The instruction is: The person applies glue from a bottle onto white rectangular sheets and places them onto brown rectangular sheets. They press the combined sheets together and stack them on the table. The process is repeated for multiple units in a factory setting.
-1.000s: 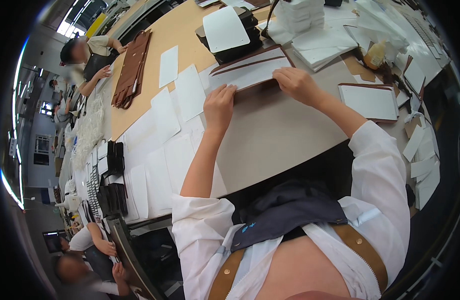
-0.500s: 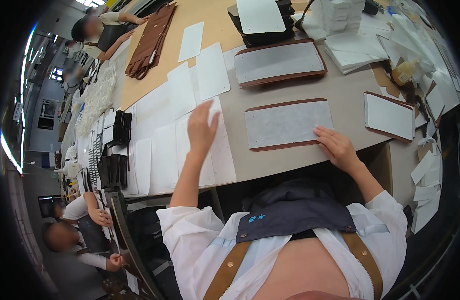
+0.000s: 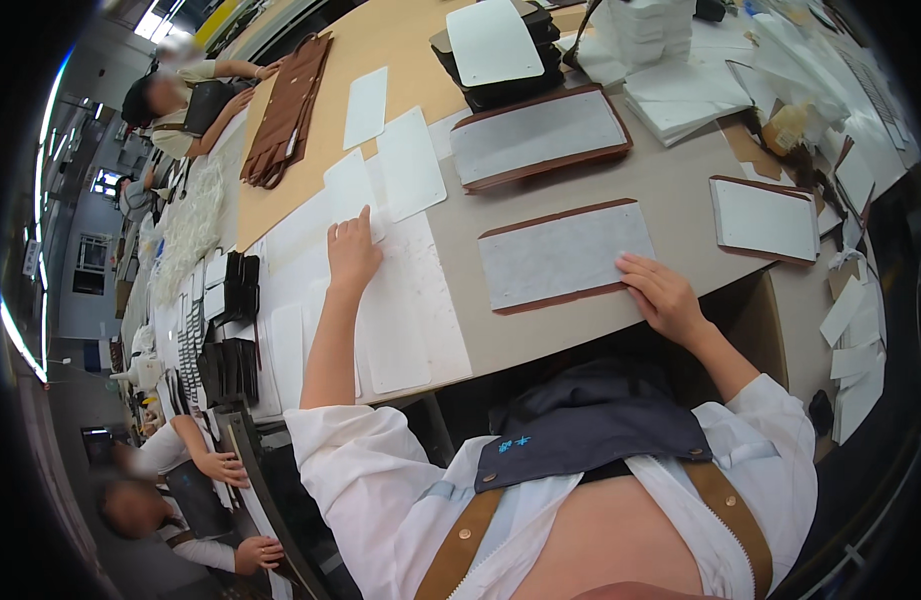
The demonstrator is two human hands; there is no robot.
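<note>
In front of me lies a rectangular leather panel (image 3: 565, 255), with a grey-white face and brown strips along its long edges. My right hand (image 3: 665, 298) rests its fingertips on the panel's right end, fingers laid fairly flat rather than wrapped round it. Farther left, my left hand (image 3: 354, 252) reaches over a white rounded card (image 3: 351, 188), one finger stretched out and the others bent. Its fingertips are at the card's near part; I cannot tell whether they press on it. Another white card (image 3: 410, 165) lies just to the right, and a smaller one (image 3: 365, 108) lies beyond.
Behind the panel stands a stack of similar panels (image 3: 540, 135). Black pieces (image 3: 485, 92) are piled beyond it. A smaller brown-edged piece (image 3: 765, 220) sits at right, near white sheets (image 3: 685, 100). Brown leather (image 3: 288, 105) lies far left. Other people work along the left side.
My left hand has moved left and nearer to me, its fingers now more bent over the white card. My right hand stays on the panel. The whole view has shifted slightly.
</note>
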